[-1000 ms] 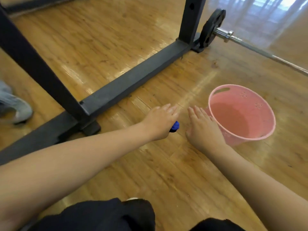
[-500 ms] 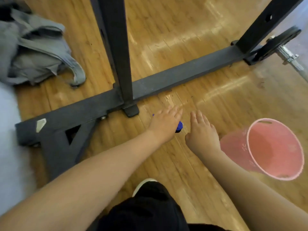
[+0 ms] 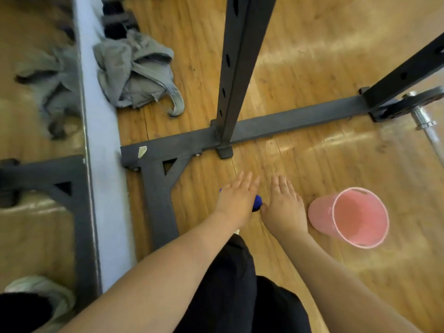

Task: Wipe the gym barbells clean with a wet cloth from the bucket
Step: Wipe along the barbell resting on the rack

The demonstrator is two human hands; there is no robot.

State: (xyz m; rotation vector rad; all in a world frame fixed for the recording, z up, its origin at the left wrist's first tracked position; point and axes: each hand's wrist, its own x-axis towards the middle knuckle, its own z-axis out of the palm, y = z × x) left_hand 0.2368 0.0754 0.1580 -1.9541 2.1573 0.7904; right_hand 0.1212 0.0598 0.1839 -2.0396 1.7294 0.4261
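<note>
Since half a second ago my view has swung left and tipped down: the mirror wall at nine o'clock now fills the left edge, and the grey clothes heap (image 3: 137, 75) sits higher, at eleven o'clock. My left hand (image 3: 236, 200) is stretched flat, fingers straight, lying over a blue cloth (image 3: 257, 203) that peeks out at its thumb side, as it did before; I cannot tell whether the thumb pinches it. My right hand (image 3: 286, 207) is spread flat with nothing in it, just beside the cloth. The pink bucket (image 3: 322, 212) has slid closer to centre, near the right wrist at three o'clock. The barbell (image 3: 430, 131) shows at two o'clock, well apart from both hands. The rack base (image 3: 300, 121) crosses at twelve o'clock, and its side leg (image 3: 158, 203) hems the left hand; bare floor (image 3: 396, 284) lies open toward four o'clock.
</note>
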